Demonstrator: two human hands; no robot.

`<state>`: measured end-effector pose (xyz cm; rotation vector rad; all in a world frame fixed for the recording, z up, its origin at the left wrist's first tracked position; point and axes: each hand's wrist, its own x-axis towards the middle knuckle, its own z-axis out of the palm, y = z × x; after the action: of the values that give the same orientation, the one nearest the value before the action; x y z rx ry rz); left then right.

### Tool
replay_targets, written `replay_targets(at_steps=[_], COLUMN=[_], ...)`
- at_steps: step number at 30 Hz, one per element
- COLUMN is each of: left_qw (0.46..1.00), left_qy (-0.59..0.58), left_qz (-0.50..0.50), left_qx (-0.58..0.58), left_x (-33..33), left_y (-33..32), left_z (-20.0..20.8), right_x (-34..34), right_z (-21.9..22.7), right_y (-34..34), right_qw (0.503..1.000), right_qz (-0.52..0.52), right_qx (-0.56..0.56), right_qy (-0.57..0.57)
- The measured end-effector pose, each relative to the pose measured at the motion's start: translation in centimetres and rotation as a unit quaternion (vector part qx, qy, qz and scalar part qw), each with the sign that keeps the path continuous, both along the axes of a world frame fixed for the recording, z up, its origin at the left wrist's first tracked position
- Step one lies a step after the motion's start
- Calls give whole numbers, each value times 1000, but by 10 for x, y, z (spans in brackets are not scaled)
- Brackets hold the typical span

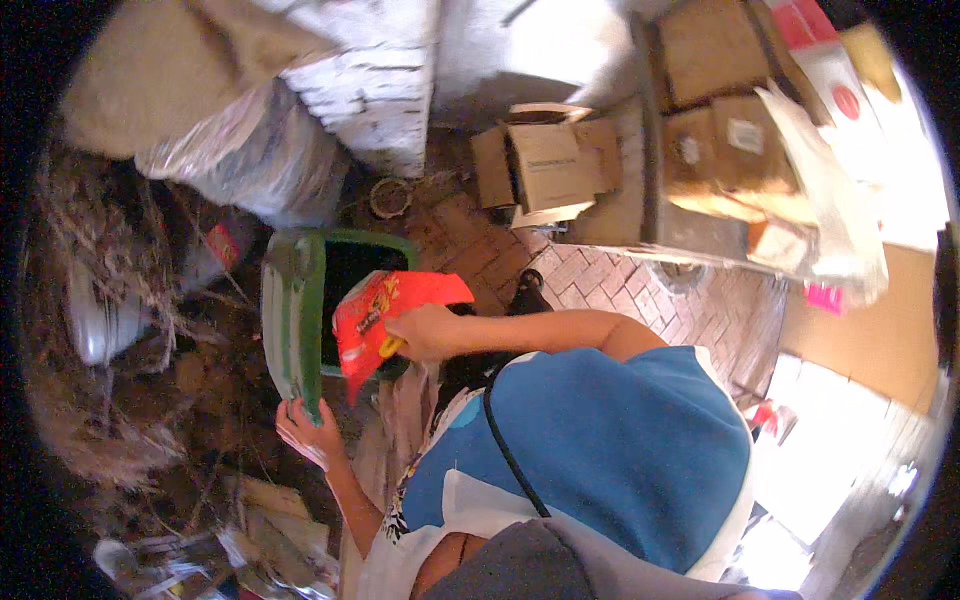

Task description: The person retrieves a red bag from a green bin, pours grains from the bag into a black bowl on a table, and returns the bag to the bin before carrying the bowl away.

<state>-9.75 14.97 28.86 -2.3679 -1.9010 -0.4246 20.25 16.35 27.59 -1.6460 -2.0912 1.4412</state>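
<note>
My left hand (310, 433) grips the near corner of the green lid (287, 310), fingers curled at its edge. The lid stands raised at the left of a green wheeled bin (395, 242), whose inside is dark. Over the bin's opening, my right hand (425, 333) is closed on a red packet (375, 310) with yellow parts. The packet looks flat and creased, and one pointed end hangs down. It hides part of the opening. Whether anything is inside the packet, I cannot tell.
Beyond the bin stand a large filled plastic sack (255, 160) and a small round pot (390, 198). An opened cardboard box (550, 165) sits at the back, with more boxes (725, 150) on a shelf at right. Dry branches (140, 240) and litter lie left.
</note>
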Motion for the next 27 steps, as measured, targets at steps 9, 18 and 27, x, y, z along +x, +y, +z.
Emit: replay_targets(at_steps=[9,18,27], left_qw=[979,943,793], left_qy=[92,55,-31], left_qz=[-65,-169,-491], left_qx=[-171,-280,-360], left_x=[57,189,474], left_y=[-42,-81,-207], left_z=[-79,-125,-115], right_x=[89,232,314], right_z=[96,129,71], right_y=[-130,-340,-579], right_qw=[975,929,769], right_qz=[-179,-362,-627], right_qx=[111,75,46], right_qy=[67,-4,-114])
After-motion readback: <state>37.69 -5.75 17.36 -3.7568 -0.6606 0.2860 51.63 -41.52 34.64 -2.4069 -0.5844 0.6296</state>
